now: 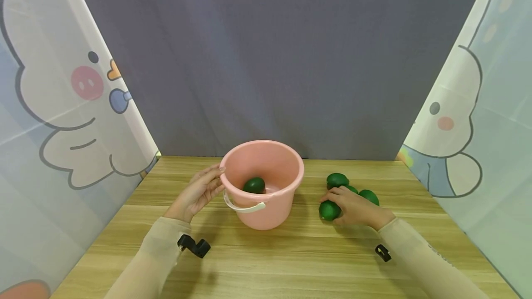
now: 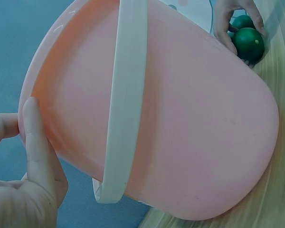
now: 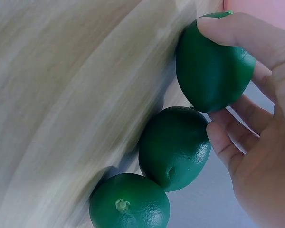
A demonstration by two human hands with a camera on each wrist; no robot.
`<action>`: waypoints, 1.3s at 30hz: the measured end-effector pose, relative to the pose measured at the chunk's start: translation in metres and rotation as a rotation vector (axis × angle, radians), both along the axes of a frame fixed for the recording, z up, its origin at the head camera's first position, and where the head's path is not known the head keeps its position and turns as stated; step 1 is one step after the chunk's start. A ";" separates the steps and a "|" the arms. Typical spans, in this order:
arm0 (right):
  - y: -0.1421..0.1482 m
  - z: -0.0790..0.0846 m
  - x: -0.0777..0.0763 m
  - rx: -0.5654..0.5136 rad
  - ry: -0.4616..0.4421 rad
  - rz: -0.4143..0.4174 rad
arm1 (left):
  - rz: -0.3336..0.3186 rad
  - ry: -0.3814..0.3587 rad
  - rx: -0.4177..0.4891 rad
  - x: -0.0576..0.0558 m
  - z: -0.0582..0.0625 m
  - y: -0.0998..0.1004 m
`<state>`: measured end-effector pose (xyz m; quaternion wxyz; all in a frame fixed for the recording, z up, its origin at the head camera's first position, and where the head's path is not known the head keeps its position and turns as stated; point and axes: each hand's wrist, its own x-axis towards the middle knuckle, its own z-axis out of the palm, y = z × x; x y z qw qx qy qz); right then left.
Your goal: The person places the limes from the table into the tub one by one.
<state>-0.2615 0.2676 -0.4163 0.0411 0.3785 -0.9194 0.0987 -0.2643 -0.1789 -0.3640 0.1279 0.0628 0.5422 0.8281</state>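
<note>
A pink bucket point(image 1: 266, 206) with a white handle point(image 1: 238, 206) stands upright on the table, and one green lime point(image 1: 254, 185) lies inside it. At the bucket's left side my left hand point(image 1: 199, 194) pinches the rim point(image 2: 26, 102) between thumb and fingers. To the right of the bucket, my right hand point(image 1: 353, 206) holds a lime point(image 3: 213, 64), thumb on one side and fingers on the other. Next to that hand are more limes: one behind it point(image 1: 337, 179), one at its right point(image 1: 369, 196), and one partly hidden by the fingers point(image 1: 351, 189).
The wooden table point(image 1: 257, 262) ends at a dark grey curtain point(image 1: 266, 59) at the back. Cartoon-printed sheets point(image 1: 75, 105) hang on the left and right. A black wrist mount point(image 1: 194, 245) sits on the left sleeve, another point(image 1: 383, 253) on the right one.
</note>
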 end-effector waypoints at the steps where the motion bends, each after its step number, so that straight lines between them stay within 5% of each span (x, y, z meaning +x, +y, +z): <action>1: 0.000 0.000 0.000 -0.003 -0.002 0.000 | -0.001 0.001 0.002 0.000 0.000 0.000; 15: -0.001 -0.004 0.003 -0.078 -0.096 -0.013 | 0.013 -0.013 -0.003 0.000 0.000 0.000; 39: 0.000 -0.005 0.005 -0.069 -0.130 -0.032 | 0.000 -0.003 0.012 0.000 0.000 0.000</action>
